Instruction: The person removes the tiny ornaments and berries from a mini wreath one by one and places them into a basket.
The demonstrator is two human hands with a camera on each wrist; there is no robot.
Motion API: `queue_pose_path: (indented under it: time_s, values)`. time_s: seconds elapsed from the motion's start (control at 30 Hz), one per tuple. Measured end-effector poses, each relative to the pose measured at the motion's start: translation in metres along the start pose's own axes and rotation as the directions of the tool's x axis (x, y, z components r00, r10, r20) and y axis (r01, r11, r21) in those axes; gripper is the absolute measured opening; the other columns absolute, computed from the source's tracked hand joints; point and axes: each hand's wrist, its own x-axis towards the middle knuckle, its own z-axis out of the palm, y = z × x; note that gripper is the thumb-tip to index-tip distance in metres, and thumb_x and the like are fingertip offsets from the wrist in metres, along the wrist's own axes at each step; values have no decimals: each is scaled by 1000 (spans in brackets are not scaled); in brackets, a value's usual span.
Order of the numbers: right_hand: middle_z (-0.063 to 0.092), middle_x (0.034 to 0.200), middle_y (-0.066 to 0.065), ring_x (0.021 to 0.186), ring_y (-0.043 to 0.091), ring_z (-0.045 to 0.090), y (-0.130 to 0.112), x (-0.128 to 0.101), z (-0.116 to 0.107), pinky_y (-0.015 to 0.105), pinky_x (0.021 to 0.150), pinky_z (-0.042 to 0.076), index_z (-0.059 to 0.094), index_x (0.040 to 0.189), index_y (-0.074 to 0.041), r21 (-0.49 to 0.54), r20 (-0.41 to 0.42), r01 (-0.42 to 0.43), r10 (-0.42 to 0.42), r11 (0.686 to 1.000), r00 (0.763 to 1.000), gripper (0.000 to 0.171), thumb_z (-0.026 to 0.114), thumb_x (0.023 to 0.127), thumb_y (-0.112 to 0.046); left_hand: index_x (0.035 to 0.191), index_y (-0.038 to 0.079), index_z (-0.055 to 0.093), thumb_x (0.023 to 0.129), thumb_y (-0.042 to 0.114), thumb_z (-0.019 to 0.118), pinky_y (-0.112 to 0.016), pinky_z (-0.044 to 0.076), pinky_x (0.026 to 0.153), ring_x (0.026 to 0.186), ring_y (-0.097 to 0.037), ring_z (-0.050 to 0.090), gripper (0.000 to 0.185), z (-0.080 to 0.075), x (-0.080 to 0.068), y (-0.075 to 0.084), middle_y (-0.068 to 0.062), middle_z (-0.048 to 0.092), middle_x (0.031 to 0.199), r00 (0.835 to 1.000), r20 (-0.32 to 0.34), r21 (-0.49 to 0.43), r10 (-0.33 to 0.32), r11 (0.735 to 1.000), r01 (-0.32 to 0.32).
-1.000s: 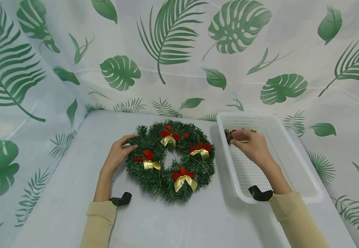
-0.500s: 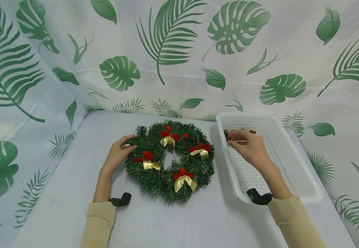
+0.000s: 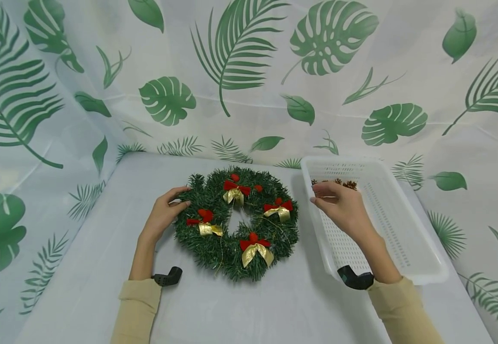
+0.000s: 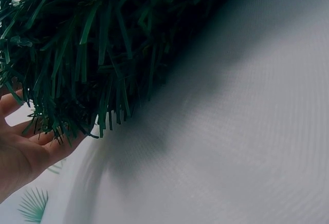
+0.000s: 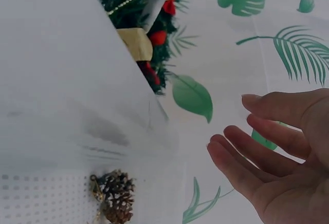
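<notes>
A green wreath (image 3: 193,251) with red and gold bows lies on the table. My left hand (image 3: 163,215) holds its left edge, fingertips partly hidden in the greenery. In the left wrist view, the fingers (image 4: 49,147) reach in against the wreath's underside (image 4: 87,70). My right hand (image 3: 343,205) is over the left wall of a white plastic basket (image 3: 420,229). Its thumb and fingers are parted and bare in the right wrist view. A brown pine cone (image 5: 117,196) shows inside the basket there. Several pine cones (image 3: 349,184) line its far end, partly behind the hand.
A white cloth covers the table (image 3: 274,310). Behind it hangs a pale curtain (image 3: 253,129) printed with green leaves. Both wrists wear black cameras, and the right one (image 3: 355,278) is above the basket's near rim.
My right hand has let go of a pine cone near the basket's left wall and shifted slightly left and up from it. The left hand and wreath have stayed put.
</notes>
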Motion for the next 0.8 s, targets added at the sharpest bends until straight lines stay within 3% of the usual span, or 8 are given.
queue_pose_path:
  time_s: [0.1,0.33,0.53,0.8]
  values:
    - [75,111,20,101,37,75,-3,-2,2,45,84,59,72,118,-1,11,-5,12,-12,1000,1000,25,75,94,-8,152,17,51,103,21,64,-61,43,109,142,-45,47,51,0,0,0,-15,36,164,1000,0,4,2,1000,-2]
    - [75,112,18,103,35,74,-12,-7,5,23,82,59,74,117,-4,50,-34,49,-48,998,998,25,76,93,-6,151,19,53,103,22,65,-58,45,107,139,-43,51,49,0,0,0,-13,38,163,1000,-3,1,-5,1000,5]
    - [76,109,18,101,36,74,-19,-10,10,36,85,59,74,115,-1,90,-54,99,-94,991,994,25,77,90,2,151,19,53,103,24,66,-54,46,102,136,-41,54,50,0,0,0,-13,38,163,1000,-3,-1,1,1000,-1]
    - [75,113,19,104,36,74,-30,-14,18,44,87,59,72,119,1,88,-17,107,-106,990,994,30,76,90,2,151,19,53,103,22,65,-56,46,104,138,-42,52,50,0,0,0,-14,36,164,1000,-2,-6,-15,1000,15]
